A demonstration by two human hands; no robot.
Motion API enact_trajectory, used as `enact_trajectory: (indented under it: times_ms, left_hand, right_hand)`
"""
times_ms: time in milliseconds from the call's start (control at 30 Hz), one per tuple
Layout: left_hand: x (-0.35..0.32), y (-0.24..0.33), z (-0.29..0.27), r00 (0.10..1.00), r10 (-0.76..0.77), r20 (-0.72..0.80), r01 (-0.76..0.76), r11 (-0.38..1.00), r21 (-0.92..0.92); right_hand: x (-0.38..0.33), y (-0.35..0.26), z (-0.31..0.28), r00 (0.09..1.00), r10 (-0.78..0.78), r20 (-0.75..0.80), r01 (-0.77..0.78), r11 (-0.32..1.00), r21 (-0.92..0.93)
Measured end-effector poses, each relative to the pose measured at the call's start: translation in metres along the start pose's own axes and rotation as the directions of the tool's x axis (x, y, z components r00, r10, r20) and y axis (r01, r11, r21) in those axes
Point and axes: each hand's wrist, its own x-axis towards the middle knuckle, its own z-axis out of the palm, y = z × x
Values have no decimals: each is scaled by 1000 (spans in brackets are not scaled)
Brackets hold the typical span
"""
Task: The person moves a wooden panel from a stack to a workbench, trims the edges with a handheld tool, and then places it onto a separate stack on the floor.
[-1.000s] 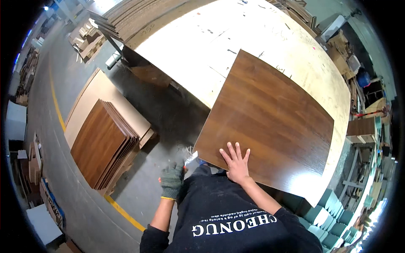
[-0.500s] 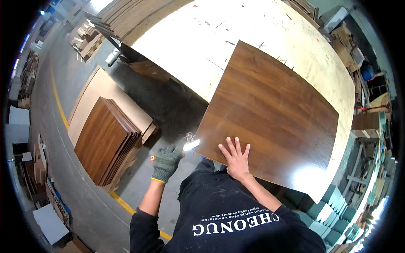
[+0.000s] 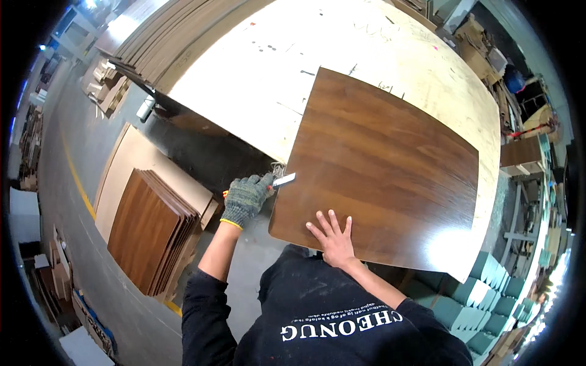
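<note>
A dark brown wood-grain panel (image 3: 384, 165) with a curved far edge lies on the pale worktable, its near edge beside my body. My right hand (image 3: 337, 244), bare, rests flat near that edge with fingers spread. My left hand (image 3: 247, 198), in a grey-green knitted glove with a yellow cuff, is closed around a hand tool with a flat bright blade (image 3: 284, 180) and an orange-red handle. The blade lies against the panel's left edge, some way up from the rounded near-left corner. Most of the handle is hidden in the glove.
Left of me, a stack of similar brown panels (image 3: 143, 235) leans over a pale board (image 3: 143, 160) near the floor. The pale worktable (image 3: 244, 79) carries stacked sheets (image 3: 165, 52) at its far left. Green-grey blocks (image 3: 473, 305) stand at the lower right.
My left hand has moved away from me along the panel's left edge with the bladed tool. My right hand stays flat on the panel. The whole view has shifted slightly.
</note>
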Motion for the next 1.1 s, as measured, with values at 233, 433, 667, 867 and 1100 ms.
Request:
enact_trajectory:
  times_ms: [233,433,667,867,1100]
  left_hand:
    - [67,-13,-5,996,82,48,-83,996,22]
    - [123,-15,-15,987,67,147,-67,998,-8]
    - [177,-17,-12,987,-17,160,22,999,-30]
    - [215,-22,-9,995,26,100,-25,1000,-6]
    - [276,-24,-11,992,-14,124,15,1000,-8]
  right_hand:
    - [1,4,5,1000,-12,-2,12,1000,-21]
    - [2,8,5,998,-24,57,25,1000,-2]
    - [0,8,2,995,-42,87,48,997,-58]
    - [0,9,4,992,-41,119,44,999,-26]
    - [4,14,-2,990,-51,133,51,999,0]
